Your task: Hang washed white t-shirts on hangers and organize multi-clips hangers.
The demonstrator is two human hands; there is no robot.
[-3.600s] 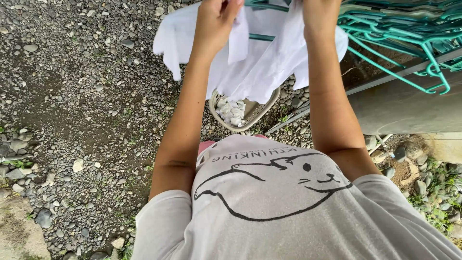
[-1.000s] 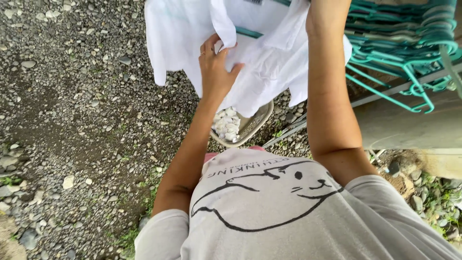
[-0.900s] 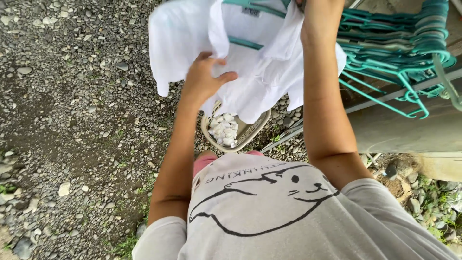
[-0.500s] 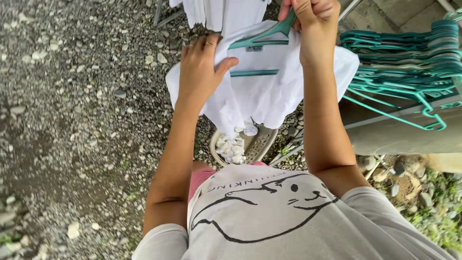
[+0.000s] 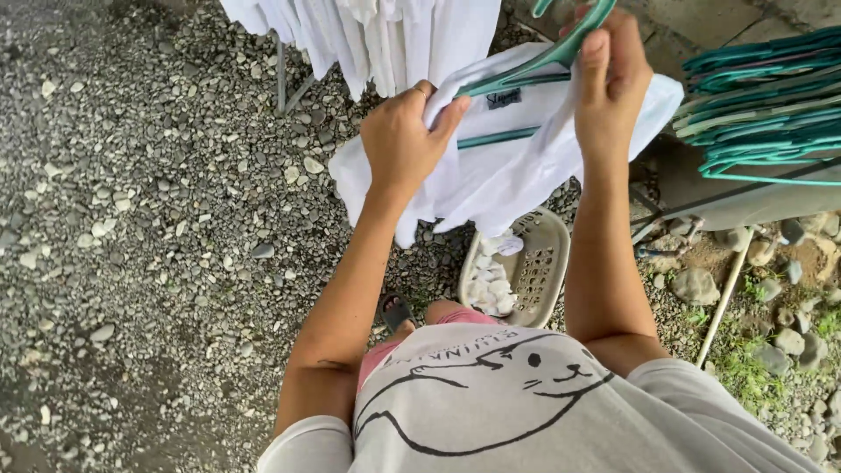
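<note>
Two hands up, both on one white shirt [image 5: 512, 171] that sits on a teal hanger [image 5: 534, 70]. Left hand [image 5: 405, 140]: fingers curled shut, pinching a fold of the shirt at the collar edge, thumb pressed on top of the cloth. Right hand [image 5: 609, 83]: closed round the hanger just under the hook, thumb along the near side, fingers wrapped behind; fingertips hidden, so exact grip on the far side can't be told.

Shirt location: held in the air between the hands, tilted, lower hem hanging over the basket [image 5: 547, 267]. Hanger's crossbar shows through the neck opening, with a dark label just above it.

Around it:
- basket on the gravel [image 5: 149, 219] just in front of the person's feet, beige, perforated wall, with rolled white cloths [image 5: 486, 285] piled in its left side
- row of white garments [image 5: 377, 35] already hung at the top edge, just beyond the left hand, on a metal rack whose leg [image 5: 280, 74] stands in the gravel
- stack of spare teal hangers [image 5: 762, 109] to the right, on a grey ledge, near the right hand but apart from it
- stones and patches of grass [image 5: 753, 368] lower right
</note>
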